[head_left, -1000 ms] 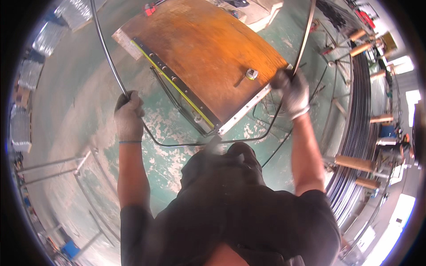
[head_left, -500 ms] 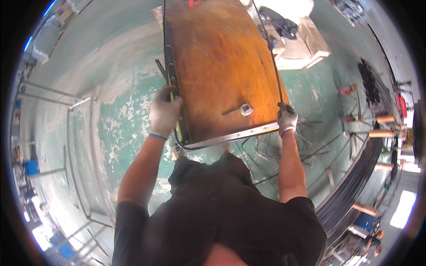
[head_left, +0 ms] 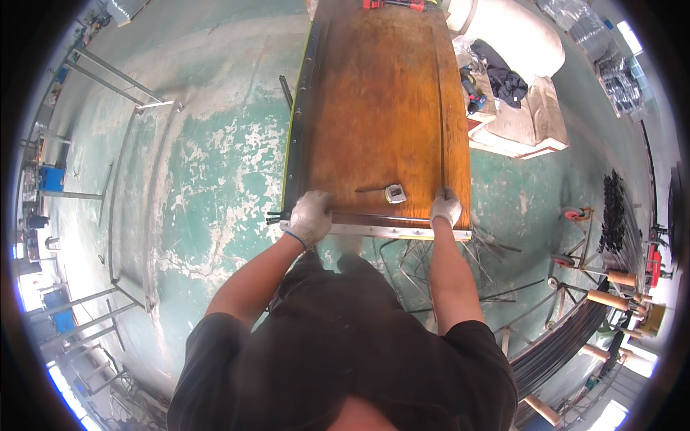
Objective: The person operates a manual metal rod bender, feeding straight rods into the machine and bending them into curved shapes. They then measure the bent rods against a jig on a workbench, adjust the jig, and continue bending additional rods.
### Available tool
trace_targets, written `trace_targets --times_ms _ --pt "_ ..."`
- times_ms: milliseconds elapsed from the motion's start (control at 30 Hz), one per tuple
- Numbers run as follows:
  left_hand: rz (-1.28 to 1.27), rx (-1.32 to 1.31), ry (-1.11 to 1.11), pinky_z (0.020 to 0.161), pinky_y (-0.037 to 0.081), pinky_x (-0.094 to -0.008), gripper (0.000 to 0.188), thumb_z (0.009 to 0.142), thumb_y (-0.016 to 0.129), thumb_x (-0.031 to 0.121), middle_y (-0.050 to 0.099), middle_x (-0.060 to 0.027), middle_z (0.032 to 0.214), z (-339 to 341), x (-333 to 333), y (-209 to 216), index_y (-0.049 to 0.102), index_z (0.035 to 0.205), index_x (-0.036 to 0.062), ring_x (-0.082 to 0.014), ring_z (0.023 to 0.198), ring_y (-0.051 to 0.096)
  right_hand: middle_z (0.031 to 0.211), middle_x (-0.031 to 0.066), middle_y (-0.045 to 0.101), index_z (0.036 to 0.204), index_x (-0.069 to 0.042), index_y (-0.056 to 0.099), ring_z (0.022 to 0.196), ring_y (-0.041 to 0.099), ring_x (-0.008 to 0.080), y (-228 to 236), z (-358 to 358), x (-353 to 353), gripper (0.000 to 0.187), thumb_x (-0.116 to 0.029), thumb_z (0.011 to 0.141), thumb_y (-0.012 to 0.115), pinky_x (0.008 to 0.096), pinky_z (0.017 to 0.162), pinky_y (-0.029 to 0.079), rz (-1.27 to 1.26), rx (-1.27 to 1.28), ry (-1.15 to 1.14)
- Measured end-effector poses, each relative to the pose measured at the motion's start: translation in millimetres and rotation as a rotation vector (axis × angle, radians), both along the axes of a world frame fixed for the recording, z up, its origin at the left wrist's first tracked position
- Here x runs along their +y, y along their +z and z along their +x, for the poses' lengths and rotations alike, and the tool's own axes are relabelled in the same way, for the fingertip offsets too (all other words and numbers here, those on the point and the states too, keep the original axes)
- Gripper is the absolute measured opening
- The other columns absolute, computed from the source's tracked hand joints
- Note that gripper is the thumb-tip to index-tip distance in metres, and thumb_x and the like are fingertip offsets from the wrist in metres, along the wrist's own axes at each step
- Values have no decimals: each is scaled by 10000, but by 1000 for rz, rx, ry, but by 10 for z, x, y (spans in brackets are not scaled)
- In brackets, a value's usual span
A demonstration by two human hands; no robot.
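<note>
A dark, thin metal frame [head_left: 440,108] lies over the brown wooden tabletop [head_left: 366,122]. My gloved left hand [head_left: 310,218] is closed at its near left corner, where the fingers partly hide the bar. At the near right corner my gloved right hand [head_left: 446,206] grips the frame's right bar. A pale metal strip with holes [head_left: 381,231] runs along the table's near edge, just under both hands. Between the hands, a little farther in, sit a tape measure [head_left: 395,193] and a slim dark stick-like piece [head_left: 370,189] beside it.
A red tool [head_left: 395,4] lies at the table's far end. To the right stands a beige sofa [head_left: 528,118] with dark cloth [head_left: 499,75] and a drill [head_left: 473,93] on it. Long black rods [head_left: 568,330] rest on a rack at right; a metal frame stand [head_left: 144,115] is at left.
The metal frame has come down from a raised position onto the tabletop. My left hand has moved from its left side to the near left corner. My right hand still holds the right side.
</note>
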State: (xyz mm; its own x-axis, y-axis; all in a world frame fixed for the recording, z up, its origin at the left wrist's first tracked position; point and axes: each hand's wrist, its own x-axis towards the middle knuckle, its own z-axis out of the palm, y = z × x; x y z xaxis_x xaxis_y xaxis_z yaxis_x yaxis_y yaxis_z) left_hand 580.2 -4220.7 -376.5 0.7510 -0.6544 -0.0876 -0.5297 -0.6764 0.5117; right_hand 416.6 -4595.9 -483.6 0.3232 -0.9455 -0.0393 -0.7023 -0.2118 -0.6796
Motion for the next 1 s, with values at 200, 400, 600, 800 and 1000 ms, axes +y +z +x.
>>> trace_targets --times_ms 200,400,600,800,1000 --pt "256 -21 -151 1101 519 -502 369 885 738 147 724 -152 1247 -158 222 -285 730 1249 85 -378 1270 643 1379 172 694 1430 -131 702 1338 601 374 403 -293 441 492 -237 953 760 492 1161 477 -172 394 234" --pt "307 23 -224 1034 534 -495 307 870 725 130 709 -157 1161 -147 221 -178 728 1170 68 -358 1182 662 1336 112 724 1304 -152 769 1306 619 353 416 -540 649 382 -254 938 724 483 1147 476 -234 501 278" --pt "282 4 -287 1024 539 -491 297 874 705 109 707 -144 1170 -243 461 -267 737 1167 72 -354 1186 657 1227 75 762 1051 -174 842 1236 661 327 343 -640 814 200 -297 920 756 478 1095 503 -243 484 201" --pt "265 29 -287 1033 543 -491 327 859 704 103 705 -137 1194 -222 522 -219 742 1182 74 -355 1206 650 1267 133 759 1225 -141 790 1263 663 350 560 -488 860 369 -304 895 773 488 1104 518 -130 572 143" --pt "228 23 -287 1044 545 -487 390 805 696 68 702 -156 1206 -218 549 -225 742 1193 66 -366 1210 649 1379 179 727 1368 -102 719 1343 640 366 671 -356 829 563 -306 847 784 480 1174 495 -66 617 63"
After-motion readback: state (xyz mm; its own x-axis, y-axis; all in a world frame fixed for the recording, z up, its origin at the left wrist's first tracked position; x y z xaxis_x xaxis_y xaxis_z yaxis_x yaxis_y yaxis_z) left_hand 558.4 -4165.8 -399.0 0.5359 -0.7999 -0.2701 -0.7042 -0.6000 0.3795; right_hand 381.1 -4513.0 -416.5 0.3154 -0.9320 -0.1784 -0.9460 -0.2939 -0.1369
